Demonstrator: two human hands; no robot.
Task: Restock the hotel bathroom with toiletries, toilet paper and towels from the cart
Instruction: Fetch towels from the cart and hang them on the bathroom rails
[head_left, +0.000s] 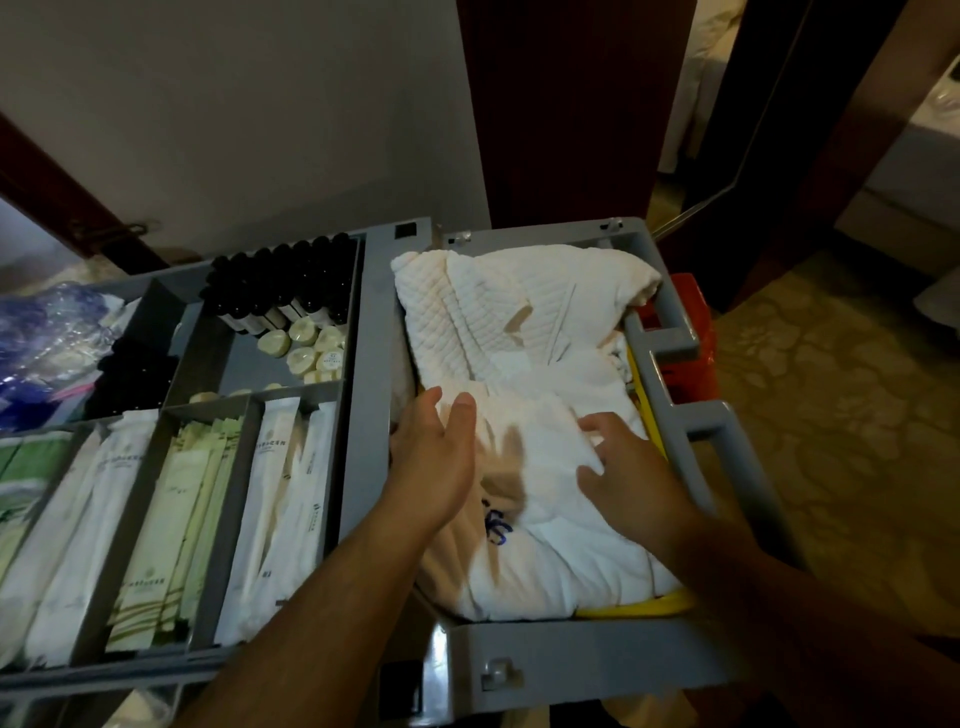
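Towel pickup from the cart (571, 660) appears to be in hand. The left hand (436, 457) and right hand (626, 470) rest apart, fingers uncurled, on the towels (519, 322). The next move likely calls for gripping one towel.

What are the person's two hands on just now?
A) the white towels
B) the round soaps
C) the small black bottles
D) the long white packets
A: the left hand and the right hand both lie open on the white towels.
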